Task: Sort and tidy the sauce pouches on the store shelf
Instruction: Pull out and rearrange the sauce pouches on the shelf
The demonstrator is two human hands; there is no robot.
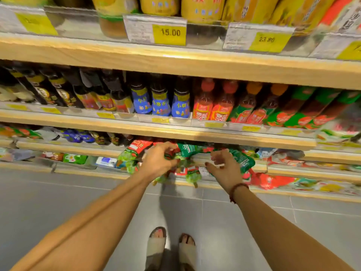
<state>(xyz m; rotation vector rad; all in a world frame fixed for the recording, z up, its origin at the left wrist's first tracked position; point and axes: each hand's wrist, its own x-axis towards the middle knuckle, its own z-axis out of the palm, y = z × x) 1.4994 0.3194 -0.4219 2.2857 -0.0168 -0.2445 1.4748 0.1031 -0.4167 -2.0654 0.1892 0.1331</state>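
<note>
Red and green sauce pouches (192, 150) lie in a jumble on a low wooden shelf (259, 168), some hanging over its front edge. My left hand (158, 159) is curled around the top of a red and green pouch at the pile's left side. My right hand (224, 167) hovers over the front edge, fingers spread and bent, next to a green pouch (243, 159); I cannot tell whether it touches it. More red pouches (271, 180) lie on the shelf below, to the right.
Above are shelves of dark sauce bottles (58, 92), blue-labelled bottles (161, 103) and red and green bottles (254, 106), with yellow price tags (169, 34). Grey tiled floor (58, 196) and my sandalled feet (170, 249) are below.
</note>
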